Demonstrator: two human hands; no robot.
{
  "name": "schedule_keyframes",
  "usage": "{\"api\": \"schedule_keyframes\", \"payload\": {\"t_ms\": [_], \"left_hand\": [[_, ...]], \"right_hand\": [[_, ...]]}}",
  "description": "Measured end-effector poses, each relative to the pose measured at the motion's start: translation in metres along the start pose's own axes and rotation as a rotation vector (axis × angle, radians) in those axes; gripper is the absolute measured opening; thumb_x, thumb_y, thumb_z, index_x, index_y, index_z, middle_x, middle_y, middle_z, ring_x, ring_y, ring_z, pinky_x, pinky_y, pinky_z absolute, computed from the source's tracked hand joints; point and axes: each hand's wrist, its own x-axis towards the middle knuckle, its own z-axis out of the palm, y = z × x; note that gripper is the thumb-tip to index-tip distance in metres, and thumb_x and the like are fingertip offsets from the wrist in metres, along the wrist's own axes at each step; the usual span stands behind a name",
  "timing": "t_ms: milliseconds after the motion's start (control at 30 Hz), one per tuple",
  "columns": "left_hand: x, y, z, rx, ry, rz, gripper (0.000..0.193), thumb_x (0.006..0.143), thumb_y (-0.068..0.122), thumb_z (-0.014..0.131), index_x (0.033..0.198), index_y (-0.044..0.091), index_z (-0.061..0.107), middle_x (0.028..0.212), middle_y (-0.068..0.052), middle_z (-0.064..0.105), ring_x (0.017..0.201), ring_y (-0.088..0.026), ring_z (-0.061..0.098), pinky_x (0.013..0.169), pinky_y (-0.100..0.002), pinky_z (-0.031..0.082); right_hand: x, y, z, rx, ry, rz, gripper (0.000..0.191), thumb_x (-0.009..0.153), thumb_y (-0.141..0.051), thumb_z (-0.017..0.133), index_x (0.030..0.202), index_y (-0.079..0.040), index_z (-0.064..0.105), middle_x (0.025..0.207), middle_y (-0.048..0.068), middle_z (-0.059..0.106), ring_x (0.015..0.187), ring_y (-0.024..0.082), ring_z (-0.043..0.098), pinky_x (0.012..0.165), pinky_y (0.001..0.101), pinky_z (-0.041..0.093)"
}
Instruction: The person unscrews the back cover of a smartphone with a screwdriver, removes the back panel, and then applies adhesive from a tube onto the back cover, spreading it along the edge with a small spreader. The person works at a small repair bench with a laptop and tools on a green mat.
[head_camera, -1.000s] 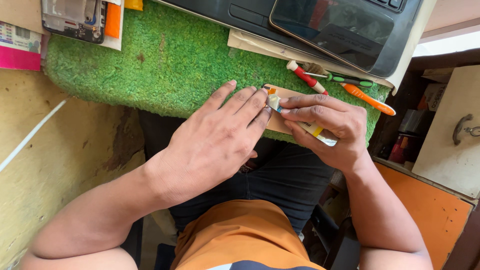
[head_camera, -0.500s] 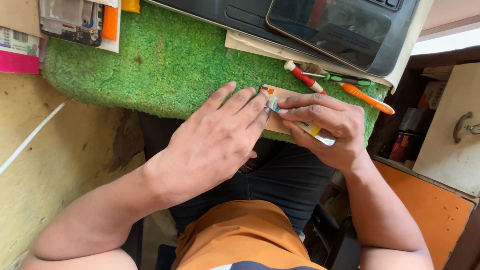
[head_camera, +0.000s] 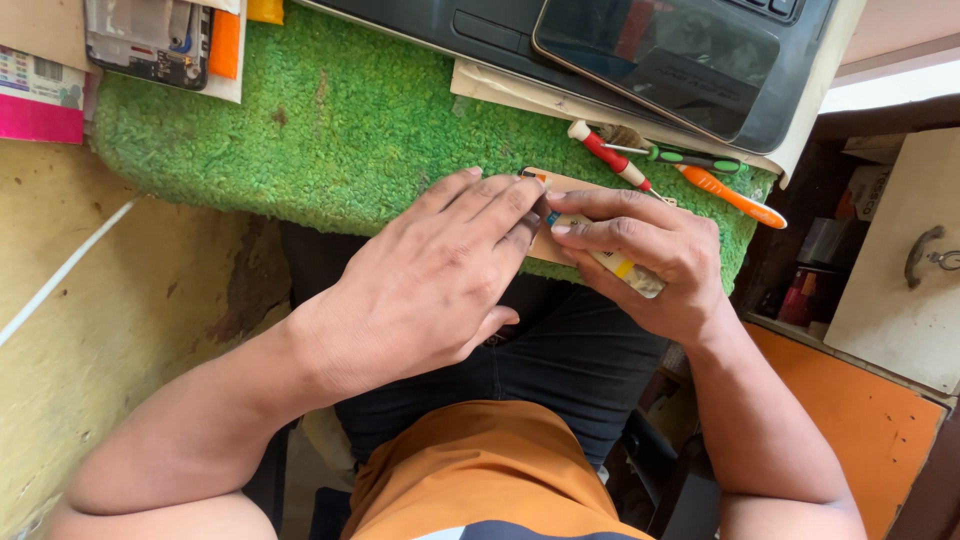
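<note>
Head view, left hand: we see our left hand (head_camera: 435, 275) lying palm down, fingers stretched out and close together, their tips pressing flat on a small tan flat piece (head_camera: 553, 213) at the near edge of the green mat (head_camera: 330, 130). It pinches nothing; it only presses.
Head view, right hand: our right hand (head_camera: 650, 260) comes in from the other side, fingers curled, thumb and forefinger pressed together on a small tube (head_camera: 612, 262) with a pale body and a yellow band. The tube's tip points at the tan piece, just where the left fingertips end.
Thing in hand: the tan piece lies under and between both hands, mostly hidden by them; we cannot tell what it is beyond its flat shape.
Just beyond the grip: a red-handled screwdriver (head_camera: 610, 157), a green-handled tool (head_camera: 690, 157) and an orange-handled tool (head_camera: 730, 196) lie on the mat, near the right knuckles.
Farther beyond the grip: a dark laptop (head_camera: 500, 30) with a dark tablet (head_camera: 670, 60) resting on it.
Far to the left of the grip: an opened phone body (head_camera: 145, 40) on the mat's corner.
Containers: we see none that clearly hold anything.
Below the grip: our lap in dark trousers and an orange shirt.
</note>
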Motion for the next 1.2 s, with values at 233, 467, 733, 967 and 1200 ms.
{"api": "schedule_keyframes", "payload": {"t_ms": [233, 467, 733, 967, 1200], "left_hand": [[-0.002, -0.001, -0.002, -0.054, 0.004, -0.048, 0.074, 0.075, 0.031, 0.081, 0.131, -0.010, 0.056, 0.144, -0.029, 0.046, 0.134, -0.043, 0.045, 0.115, -0.050, 0.034], [-0.003, -0.001, -0.002, -0.016, 0.013, -0.015, 0.071, 0.077, 0.029, 0.080, 0.131, -0.010, 0.057, 0.139, -0.026, 0.051, 0.134, -0.040, 0.046, 0.116, -0.050, 0.034], [-0.002, 0.000, -0.001, 0.033, 0.005, -0.007, 0.068, 0.077, 0.030, 0.078, 0.130, -0.008, 0.059, 0.138, -0.024, 0.053, 0.134, -0.038, 0.046, 0.115, -0.050, 0.033], [-0.002, 0.000, 0.000, 0.034, 0.013, -0.009, 0.067, 0.077, 0.029, 0.079, 0.129, -0.008, 0.059, 0.138, -0.024, 0.053, 0.134, -0.038, 0.047, 0.116, -0.049, 0.034], [0.002, -0.010, 0.006, -0.138, 0.260, -0.033, 0.031, 0.088, 0.019, 0.077, 0.108, -0.003, 0.069, 0.113, -0.018, 0.066, 0.110, -0.035, 0.062, 0.100, -0.047, 0.048]], "right_hand": [[-0.003, 0.002, -0.001, 0.021, 0.034, 0.019, 0.029, 0.080, 0.003, 0.078, 0.107, -0.006, 0.073, 0.123, 0.012, 0.073, 0.115, 0.026, 0.074, 0.098, 0.0343, 0.061], [-0.003, 0.001, 0.002, 0.041, 0.049, 0.066, 0.024, 0.082, 0.002, 0.078, 0.104, -0.005, 0.073, 0.116, 0.011, 0.075, 0.108, 0.023, 0.076, 0.093, 0.0316, 0.061], [-0.001, 0.001, 0.004, 0.041, 0.048, 0.053, 0.024, 0.084, 0.004, 0.079, 0.106, -0.004, 0.072, 0.118, 0.012, 0.074, 0.111, 0.024, 0.076, 0.097, 0.0327, 0.060], [0.000, 0.000, 0.002, 0.011, 0.054, 0.030, 0.024, 0.084, 0.003, 0.079, 0.107, -0.004, 0.073, 0.118, 0.012, 0.074, 0.111, 0.024, 0.076, 0.095, 0.0331, 0.061], [0.001, -0.005, 0.010, -0.188, 0.143, -0.065, 0.023, 0.087, 0.002, 0.081, 0.108, -0.004, 0.072, 0.116, 0.011, 0.073, 0.106, 0.027, 0.074, 0.094, 0.0368, 0.059]]}}
